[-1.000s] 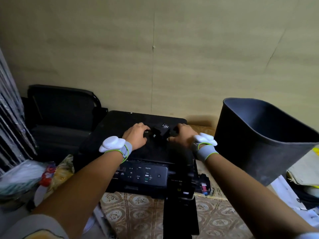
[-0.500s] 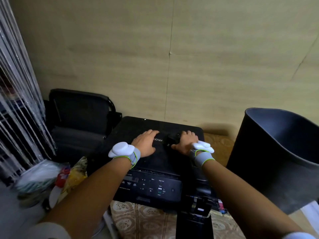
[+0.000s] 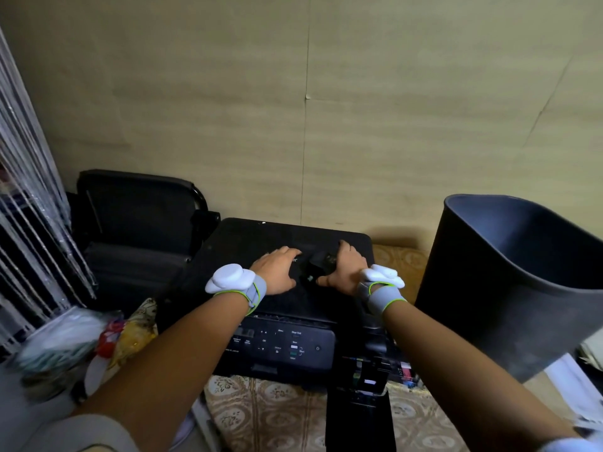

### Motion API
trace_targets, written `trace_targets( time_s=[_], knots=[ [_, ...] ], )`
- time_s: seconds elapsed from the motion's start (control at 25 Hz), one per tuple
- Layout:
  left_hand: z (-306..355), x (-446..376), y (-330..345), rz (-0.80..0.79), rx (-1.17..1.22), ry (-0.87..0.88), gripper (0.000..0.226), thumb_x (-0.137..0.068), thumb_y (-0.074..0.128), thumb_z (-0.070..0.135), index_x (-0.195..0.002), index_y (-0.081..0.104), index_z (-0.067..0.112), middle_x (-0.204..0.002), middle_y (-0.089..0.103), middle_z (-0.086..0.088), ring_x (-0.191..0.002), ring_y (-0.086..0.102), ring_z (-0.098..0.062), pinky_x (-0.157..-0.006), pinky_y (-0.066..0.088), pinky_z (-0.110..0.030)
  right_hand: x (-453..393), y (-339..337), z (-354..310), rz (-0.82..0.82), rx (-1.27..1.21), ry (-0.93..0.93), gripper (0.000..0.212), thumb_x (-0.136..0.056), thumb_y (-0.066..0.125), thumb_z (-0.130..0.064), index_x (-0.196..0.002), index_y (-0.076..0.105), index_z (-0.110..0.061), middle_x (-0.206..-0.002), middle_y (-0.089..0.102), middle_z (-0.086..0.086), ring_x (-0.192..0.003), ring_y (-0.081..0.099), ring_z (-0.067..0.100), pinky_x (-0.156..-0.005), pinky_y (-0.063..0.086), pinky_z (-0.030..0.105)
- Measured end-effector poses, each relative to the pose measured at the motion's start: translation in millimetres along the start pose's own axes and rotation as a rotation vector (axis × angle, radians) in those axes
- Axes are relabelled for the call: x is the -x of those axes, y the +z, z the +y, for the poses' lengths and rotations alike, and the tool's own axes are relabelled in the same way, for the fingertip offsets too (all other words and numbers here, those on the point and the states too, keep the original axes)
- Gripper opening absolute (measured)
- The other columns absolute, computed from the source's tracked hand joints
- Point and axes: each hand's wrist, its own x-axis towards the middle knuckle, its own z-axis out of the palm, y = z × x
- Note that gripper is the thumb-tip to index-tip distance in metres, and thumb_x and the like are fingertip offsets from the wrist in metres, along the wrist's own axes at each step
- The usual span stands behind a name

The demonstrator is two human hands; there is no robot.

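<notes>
Since a second ago, the left hand (image 3: 277,270) has let go of the small black block (image 3: 318,264) and now lies flat, fingers straight, on the lid of the printer (image 3: 261,236). Only the right hand (image 3: 346,269) grips the block, fingers curled over its far side and thumb at its near edge. The block sits tilted on the right half of the printer lid, just left of the right palm and close beside the left hand's fingertips. A dark bin (image 3: 509,288) stands right of the printer, a black chair (image 3: 137,210) to its left, and patterned cloth (image 3: 261,412) lies in front of the printer.
</notes>
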Motion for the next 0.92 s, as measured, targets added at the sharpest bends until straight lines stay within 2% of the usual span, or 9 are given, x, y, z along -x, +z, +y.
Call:
trace_targets(
  time_s=[0.16, 0.28, 0.4, 0.48, 0.56, 0.6, 0.76, 0.8, 0.92],
  knots=[
    [10.5, 10.0, 2.5, 0.041, -0.044, 0.024, 0.063, -0.094, 0.046, 0.014, -0.151, 0.02, 0.013, -0.153, 0.03, -0.009, -0.14, 0.035, -0.028, -0.114, 0.032, -0.037, 18.9, -1.1, 10.3, 0.026, -0.155, -0.048, 0.11, -0.065, 0.083, -0.028, -0.147, 0.015, 0.001, -0.145, 0.034, 0.019, -0.138, 0.031, 0.032, -0.115, 0.026, 0.035],
    [16.6, 12.5, 1.4, 0.041, -0.046, 0.054, 0.068, -0.094, 0.049, 0.016, -0.152, 0.015, 0.011, -0.156, 0.026, -0.009, -0.141, 0.033, -0.028, -0.116, 0.028, -0.037, 32.0, -5.5, 17.5, 0.003, -0.162, -0.151, 0.111, -0.065, 0.083, -0.025, -0.147, 0.012, -0.001, -0.143, 0.034, 0.017, -0.137, 0.03, 0.03, -0.115, 0.025, 0.031],
    [26.3, 10.0, -3.6, -0.022, 0.367, 0.009, 0.065, -0.091, 0.056, 0.011, -0.149, 0.026, 0.009, -0.151, 0.038, -0.012, -0.139, 0.04, -0.026, -0.117, 0.03, -0.033, 49.8, -12.1, 22.4, 0.007, -0.11, -0.296, 0.109, -0.065, 0.082, -0.021, -0.147, 0.013, -0.001, -0.136, 0.037, 0.018, -0.132, 0.032, 0.03, -0.112, 0.024, 0.029],
    [31.2, 9.2, -6.8, -0.063, 0.706, -0.045, 0.056, -0.089, 0.058, 0.004, -0.142, 0.041, 0.008, -0.137, 0.055, -0.014, -0.13, 0.05, -0.025, -0.107, 0.037, -0.03, 57.8, -15.0, 25.3, 0.063, -0.119, -0.345, 0.108, -0.064, 0.083, -0.02, -0.146, 0.015, 0.0, -0.134, 0.039, 0.019, -0.13, 0.034, 0.032, -0.111, 0.024, 0.03],
    [34.9, 10.5, -9.7, -0.078, 0.923, -0.078, 0.044, -0.089, 0.058, 0.005, -0.133, 0.051, 0.007, -0.118, 0.061, -0.011, -0.116, 0.055, -0.021, -0.09, 0.044, -0.022, 62.8, -18.9, 27.7, 0.098, -0.154, -0.357, 0.107, -0.064, 0.083, -0.019, -0.146, 0.016, 0.0, -0.133, 0.039, 0.019, -0.129, 0.034, 0.031, -0.111, 0.024, 0.029],
    [36.7, 11.5, -11.7, -0.089, 0.982, -0.083, 0.041, -0.09, 0.058, 0.007, -0.131, 0.053, 0.006, -0.113, 0.06, -0.008, -0.11, 0.055, -0.019, -0.085, 0.043, -0.018, 65.8, -20.7, 29.0, 0.108, -0.16, -0.362, 0.107, -0.064, 0.083, -0.019, -0.146, 0.017, -0.001, -0.133, 0.039, 0.019, -0.129, 0.034, 0.031, -0.11, 0.024, 0.028],
    [41.0, 13.9, -14.1, -0.134, 1.006, -0.115, 0.038, -0.089, 0.061, 0.009, -0.127, 0.056, 0.007, -0.107, 0.063, -0.005, -0.107, 0.055, -0.018, -0.088, 0.044, -0.021, 78.7, -24.5, 32.3, 0.127, -0.094, -0.446, 0.106, -0.063, 0.084, -0.018, -0.145, 0.019, 0.001, -0.134, 0.04, 0.02, -0.127, 0.036, 0.031, -0.108, 0.024, 0.026],
    [40.0, 14.7, -13.9, -0.126, 0.999, -0.125, 0.047, -0.086, 0.065, 0.009, -0.132, 0.053, 0.005, -0.115, 0.064, -0.007, -0.112, 0.056, -0.02, -0.092, 0.045, -0.023, 80.8, -25.2, 32.8, 0.134, -0.07, -0.471, 0.105, -0.063, 0.083, -0.018, -0.145, 0.02, 0.001, -0.135, 0.04, 0.02, -0.127, 0.037, 0.032, -0.108, 0.024, 0.027],
    [36.1, 20.6, -14.3, -0.085, 1.068, -0.14, 0.101, -0.062, 0.078, 0.009, -0.149, 0.027, 0.005, -0.138, 0.055, -0.018, -0.13, 0.05, -0.029, -0.116, 0.034, -0.037, 87.6, -27.7, 34.0, 0.183, -0.002, -0.514, 0.103, -0.063, 0.083, -0.022, -0.144, 0.024, 0.0, -0.138, 0.041, 0.019, -0.128, 0.039, 0.033, -0.109, 0.026, 0.031]
  ],
)
